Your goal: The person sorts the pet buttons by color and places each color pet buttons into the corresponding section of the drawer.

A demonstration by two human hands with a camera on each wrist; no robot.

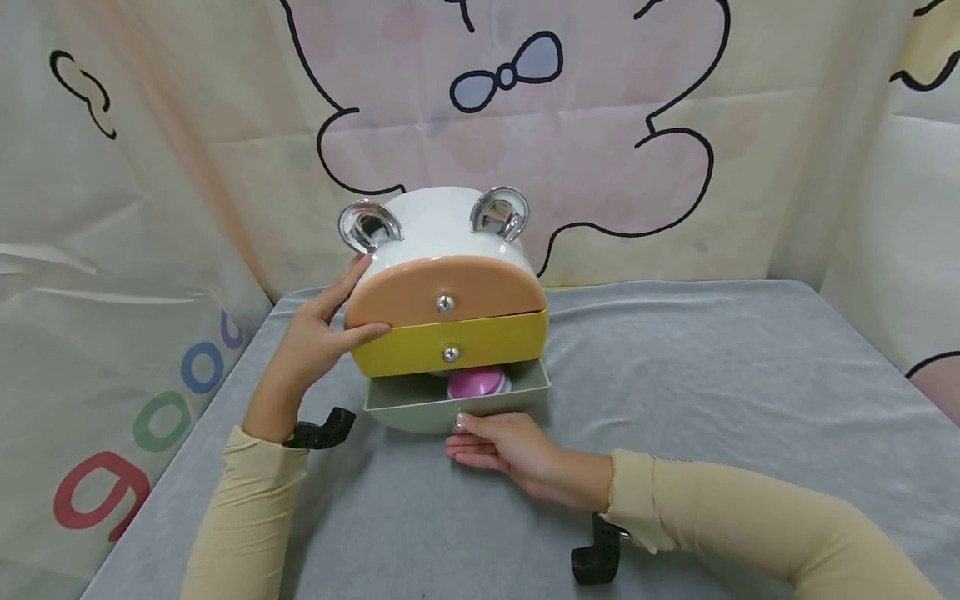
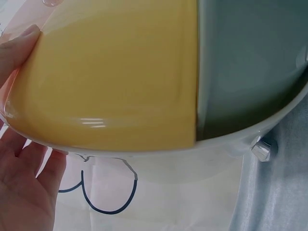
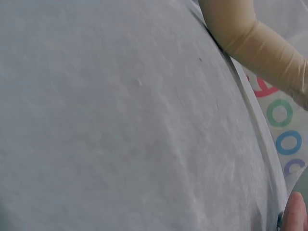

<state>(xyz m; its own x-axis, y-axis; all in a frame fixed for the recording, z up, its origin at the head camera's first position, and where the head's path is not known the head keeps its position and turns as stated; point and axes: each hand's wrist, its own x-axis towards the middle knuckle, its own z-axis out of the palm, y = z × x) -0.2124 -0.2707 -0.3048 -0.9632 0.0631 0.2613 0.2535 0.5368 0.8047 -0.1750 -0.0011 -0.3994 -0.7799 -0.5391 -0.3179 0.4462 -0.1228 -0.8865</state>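
Grey felt covered the table (image 1: pixel 675 375) where we had the little white drawer box (image 1: pixel 435 221) with chrome ears sitting near the back edge, close to the cartoon-print cloth walls. Our left hand (image 1: pixel 318 337) lay flat against the box's left side, fingers straight, thumb across the corner where the peach top drawer (image 1: pixel 446 287) meets the yellow middle drawer (image 1: pixel 450 343), just bracing it. Our right hand (image 1: pixel 510 454) was down at the grey-green bottom drawer (image 1: pixel 408 408), fingertips pinching its small silver knob (image 1: pixel 458 422). That drawer stood partly out, and a pink round thing (image 1: pixel 478 382) showed inside it, half tucked under the yellow front. If we had to give a tip for this bit: we reckoned the move should run straight along the drawer's line and stay slow, with the left palm held firm so the light box didn't skid on the felt or tip forward, and the pull kept level so the pink piece didn't rattle about. Room-wise, it was cloth walls all round, with coloured letters on the left.
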